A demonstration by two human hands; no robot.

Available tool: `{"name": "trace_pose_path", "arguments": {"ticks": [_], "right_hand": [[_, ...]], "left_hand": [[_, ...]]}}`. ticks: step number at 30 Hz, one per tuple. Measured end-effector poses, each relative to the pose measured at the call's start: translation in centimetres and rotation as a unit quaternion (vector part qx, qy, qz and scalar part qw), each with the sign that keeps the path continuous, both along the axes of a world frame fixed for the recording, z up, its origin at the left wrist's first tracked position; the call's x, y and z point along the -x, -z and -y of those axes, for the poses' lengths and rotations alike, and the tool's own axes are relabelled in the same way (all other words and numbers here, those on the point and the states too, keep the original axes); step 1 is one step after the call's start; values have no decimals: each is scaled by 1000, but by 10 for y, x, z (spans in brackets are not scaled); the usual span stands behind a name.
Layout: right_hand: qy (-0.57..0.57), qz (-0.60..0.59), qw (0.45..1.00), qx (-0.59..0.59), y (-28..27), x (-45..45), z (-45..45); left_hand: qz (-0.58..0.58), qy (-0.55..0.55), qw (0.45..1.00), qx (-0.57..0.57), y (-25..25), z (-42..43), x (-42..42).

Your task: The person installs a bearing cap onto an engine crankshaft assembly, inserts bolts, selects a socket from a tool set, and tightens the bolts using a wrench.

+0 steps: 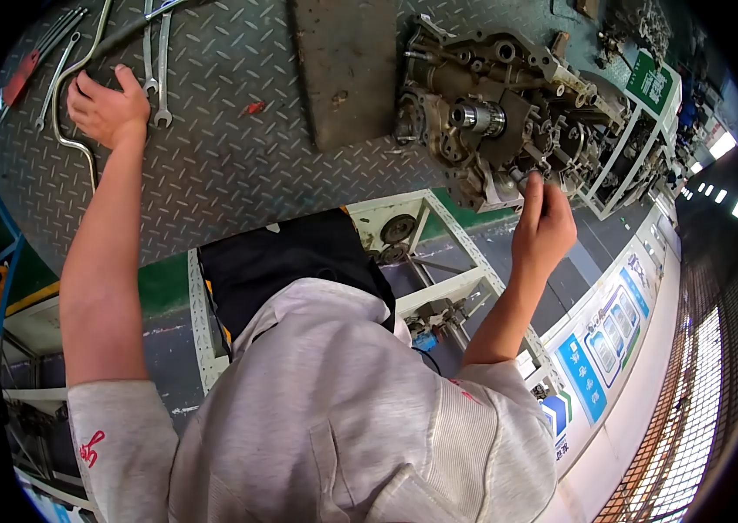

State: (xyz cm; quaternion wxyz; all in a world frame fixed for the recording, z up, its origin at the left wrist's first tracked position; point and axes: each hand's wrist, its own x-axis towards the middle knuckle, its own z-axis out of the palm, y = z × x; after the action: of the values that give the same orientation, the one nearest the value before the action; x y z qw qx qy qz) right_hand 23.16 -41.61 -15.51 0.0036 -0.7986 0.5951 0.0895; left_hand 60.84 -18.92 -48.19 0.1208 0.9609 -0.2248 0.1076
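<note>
My left hand point(109, 109) is over the checkered metal bench top point(221, 166), fingers loosely curled and thumb apart, with nothing visible in it. Close to its fingertips runs a bent steel speed brace point(57, 109). A black-handled bar point(121, 37) lies just beyond the thumb, and two combination wrenches point(162, 70) lie to its right. At the near edge of the engine block point(491, 96), my right hand point(545, 227) pinches a small piece by the crankshaft area; the fingers hide most of it. A shaft end with a gear point(482, 118) sticks out of the block.
A dark flat plate point(347, 74) lies left of the engine block. More wrenches point(57, 83) and a red holder point(19, 78) are at the far left. A small red object point(253, 108) lies mid-bench. Below the bench edge stands a white metal frame point(452, 222).
</note>
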Motion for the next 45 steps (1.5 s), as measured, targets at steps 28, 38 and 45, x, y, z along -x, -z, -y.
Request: {"name": "trace_pose_path", "arguments": {"ticks": [28, 38, 45], "right_hand": [[211, 265, 935, -104, 78, 172, -124], [489, 357, 722, -335, 192, 378, -308], [353, 431, 811, -178, 157, 335, -250]], "left_hand": [[-28, 5, 987, 159, -67, -27, 6], [-157, -181, 970, -40, -28, -81, 2], [-256, -264, 929, 48, -79, -98, 14]]}}
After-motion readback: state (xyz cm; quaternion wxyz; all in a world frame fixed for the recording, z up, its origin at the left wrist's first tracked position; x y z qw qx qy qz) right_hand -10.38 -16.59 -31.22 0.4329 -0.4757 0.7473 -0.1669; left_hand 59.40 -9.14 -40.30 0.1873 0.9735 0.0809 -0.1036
